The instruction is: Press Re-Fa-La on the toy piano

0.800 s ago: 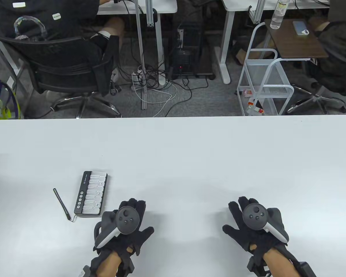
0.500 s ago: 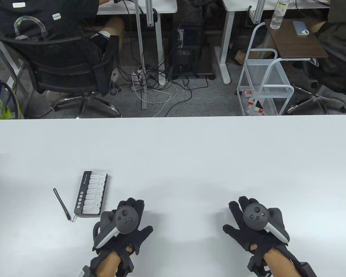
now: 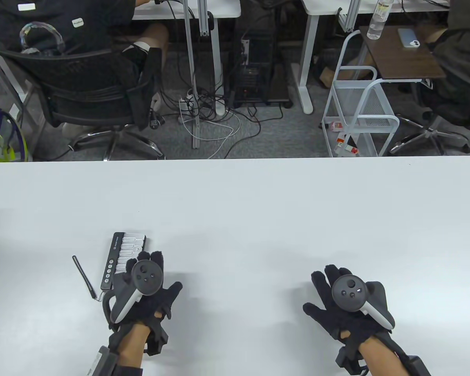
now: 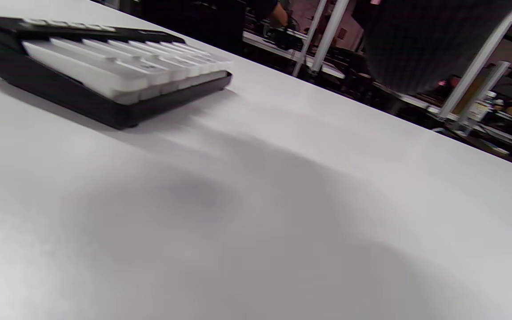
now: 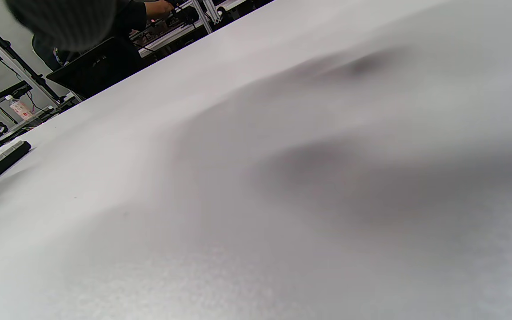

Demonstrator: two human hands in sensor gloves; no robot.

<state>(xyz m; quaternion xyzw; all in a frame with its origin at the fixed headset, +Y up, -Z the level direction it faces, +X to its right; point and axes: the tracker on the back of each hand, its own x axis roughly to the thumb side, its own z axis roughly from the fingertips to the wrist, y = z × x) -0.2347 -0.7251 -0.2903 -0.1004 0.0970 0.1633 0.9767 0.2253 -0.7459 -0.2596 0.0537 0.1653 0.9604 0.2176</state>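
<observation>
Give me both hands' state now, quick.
Left hand: fingers spread, over the toy piano, holding nothing.
Right hand: open, flat on the table, holding nothing.

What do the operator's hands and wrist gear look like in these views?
Both the left hand and right hand wear black fabric sensor gloves with cut-outs near the wrist. A dark grey round-faced tracker with small buttons and a white handle sits on the back of each. Forearms are bare, with black boxy modules strapped at the wrists; the left also shows a grey module.

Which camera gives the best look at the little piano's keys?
The left wrist view: the toy piano sits close and unobstructed, though blurred. In the table view the left hand covers its near end. The right wrist view catches only a corner at the left edge.
</observation>
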